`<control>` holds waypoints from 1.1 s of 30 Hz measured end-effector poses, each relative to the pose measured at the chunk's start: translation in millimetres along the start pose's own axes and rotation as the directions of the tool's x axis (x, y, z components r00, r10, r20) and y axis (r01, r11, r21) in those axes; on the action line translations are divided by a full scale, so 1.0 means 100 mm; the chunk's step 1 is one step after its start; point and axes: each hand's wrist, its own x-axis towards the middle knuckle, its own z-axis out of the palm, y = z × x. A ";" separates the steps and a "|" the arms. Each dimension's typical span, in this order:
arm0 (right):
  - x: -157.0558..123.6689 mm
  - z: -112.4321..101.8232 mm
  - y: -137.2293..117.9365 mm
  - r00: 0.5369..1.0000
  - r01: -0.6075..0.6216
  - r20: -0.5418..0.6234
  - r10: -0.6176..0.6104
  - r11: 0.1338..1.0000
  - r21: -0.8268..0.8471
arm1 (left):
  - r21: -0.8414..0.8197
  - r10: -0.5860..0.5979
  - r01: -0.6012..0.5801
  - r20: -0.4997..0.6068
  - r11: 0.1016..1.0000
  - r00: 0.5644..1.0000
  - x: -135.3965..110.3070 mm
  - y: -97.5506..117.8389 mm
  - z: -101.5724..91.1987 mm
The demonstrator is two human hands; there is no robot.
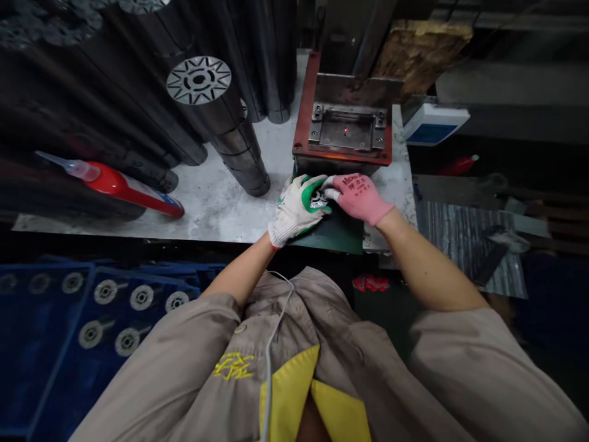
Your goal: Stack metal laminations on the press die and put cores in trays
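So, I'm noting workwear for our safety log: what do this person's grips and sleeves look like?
The left grip wears a white knit glove with green coating on the fingers. The right grip wears a pink glove with dark red printed characters on the back. The sleeves are beige work-jacket cloth, and a thin pale cable hangs down the front.

Figure: the person's upper body, viewed from above.

Left hand (299, 205): white knit glove (288, 221) with green rubber coating on the fingers and a red-edged cuff. Right hand (356, 196): pink knit glove (365, 202) with dark red printed characters on the back. Torso: tan cotton work jacket (193, 380) with a small round button (240, 328), yellow collar panels (289, 393) and yellow embroidered characters (232, 366), apparently illegible from this angle. A thin pale cable (271, 344) runs down the chest. Tan sleeves (464, 362) cover the upper arms.
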 end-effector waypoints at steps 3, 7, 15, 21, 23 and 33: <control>0.04 -0.04 -0.02 0.996 0.019 0.089 -0.018 1.000 -0.007 | -0.032 0.068 -0.067 0.031 0.997 0.997 0.00 -0.02 -0.03; 0.05 -0.47 -0.04 0.997 -0.032 -0.071 0.034 0.999 0.029 | -0.067 0.014 -0.019 -0.065 0.998 0.998 -0.02 -0.06 -0.01; 0.32 -0.56 0.06 0.938 -0.159 -0.319 0.137 0.986 -0.045 | -0.168 0.186 -0.186 -0.019 0.968 0.982 -0.05 -0.16 -0.09; 0.03 -0.44 0.10 0.905 -0.158 -0.371 0.209 0.974 0.164 | 0.029 0.199 -0.198 -0.200 0.980 0.959 -0.06 -0.09 0.11; -0.11 -0.40 0.07 0.888 -0.192 -0.374 0.268 0.954 0.229 | 0.108 0.217 -0.198 -0.197 0.974 0.956 -0.05 -0.08 0.15; -0.35 -0.15 0.08 0.866 -0.145 -0.380 0.326 0.890 0.431 | 0.141 0.231 -0.219 -0.068 0.965 0.971 -0.04 -0.06 0.11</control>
